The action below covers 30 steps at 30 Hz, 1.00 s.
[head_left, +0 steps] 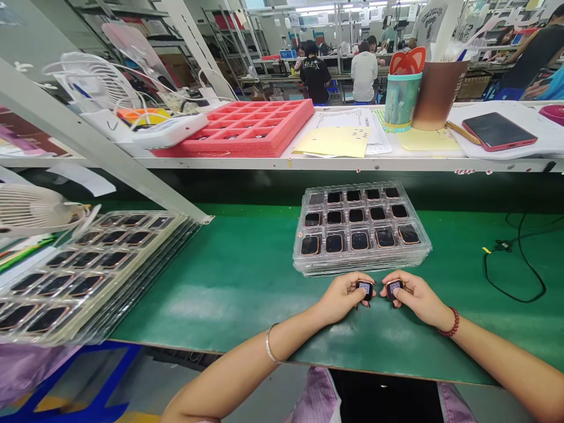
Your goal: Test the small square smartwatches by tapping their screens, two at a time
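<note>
My left hand [342, 299] pinches a small square smartwatch body [365, 288] between thumb and fingers, its lit screen facing up with a pale code-like pattern. In my right hand [418, 298] is a second smartwatch body [393, 287], also lit with a similar pattern. Both are held close together, slightly apart, above the green table [247, 294]. Just beyond them lies a stack of clear plastic trays [365, 261], the top one holding several dark-screened watch bodies in its pockets. Its back-left pocket looks paler than the others.
On the left stands another stack of clear trays [127, 264] with watch bodies, beside a white fan [35, 208]. A black cable [524, 252] lies at right. The shelf above bears a red compartment tray [282, 132], papers [335, 141], cups [403, 103] and a phone [497, 129].
</note>
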Each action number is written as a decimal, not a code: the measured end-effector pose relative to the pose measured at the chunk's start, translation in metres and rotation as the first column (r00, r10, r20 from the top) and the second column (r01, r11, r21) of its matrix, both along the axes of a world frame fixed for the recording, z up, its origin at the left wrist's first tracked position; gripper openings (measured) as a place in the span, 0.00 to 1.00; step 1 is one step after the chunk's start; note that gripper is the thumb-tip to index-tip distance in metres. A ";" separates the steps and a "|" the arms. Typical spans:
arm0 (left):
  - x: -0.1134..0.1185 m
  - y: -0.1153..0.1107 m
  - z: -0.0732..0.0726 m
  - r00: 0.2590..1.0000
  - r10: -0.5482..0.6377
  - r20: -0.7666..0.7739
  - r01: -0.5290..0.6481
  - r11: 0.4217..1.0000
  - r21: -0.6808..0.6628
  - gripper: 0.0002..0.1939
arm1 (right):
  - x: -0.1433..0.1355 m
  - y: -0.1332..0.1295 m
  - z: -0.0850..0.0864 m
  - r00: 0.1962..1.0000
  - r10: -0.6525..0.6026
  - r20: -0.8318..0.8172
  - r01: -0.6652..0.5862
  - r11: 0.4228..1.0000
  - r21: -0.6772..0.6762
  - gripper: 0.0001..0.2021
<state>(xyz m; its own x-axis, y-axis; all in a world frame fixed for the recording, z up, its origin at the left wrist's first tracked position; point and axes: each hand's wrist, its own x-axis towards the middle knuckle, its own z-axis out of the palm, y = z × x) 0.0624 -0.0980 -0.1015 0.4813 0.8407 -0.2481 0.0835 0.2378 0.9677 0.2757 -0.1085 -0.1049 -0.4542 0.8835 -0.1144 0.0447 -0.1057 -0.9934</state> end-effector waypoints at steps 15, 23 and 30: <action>0.000 -0.001 -0.001 0.999 0.008 0.044 -0.008 1.000 -0.002 0.13 | 0.001 0.000 -0.003 1.000 0.023 0.001 -0.023 1.000 0.003 0.13; 0.001 -0.002 -0.004 0.996 0.015 0.093 -0.019 0.999 0.040 0.12 | 0.001 0.000 -0.009 1.000 -0.008 0.003 0.008 0.999 0.038 0.10; 0.000 -0.002 -0.011 0.999 0.016 0.048 -0.021 0.994 0.108 0.13 | 0.001 -0.002 -0.008 0.999 0.050 0.017 -0.051 0.997 0.059 0.15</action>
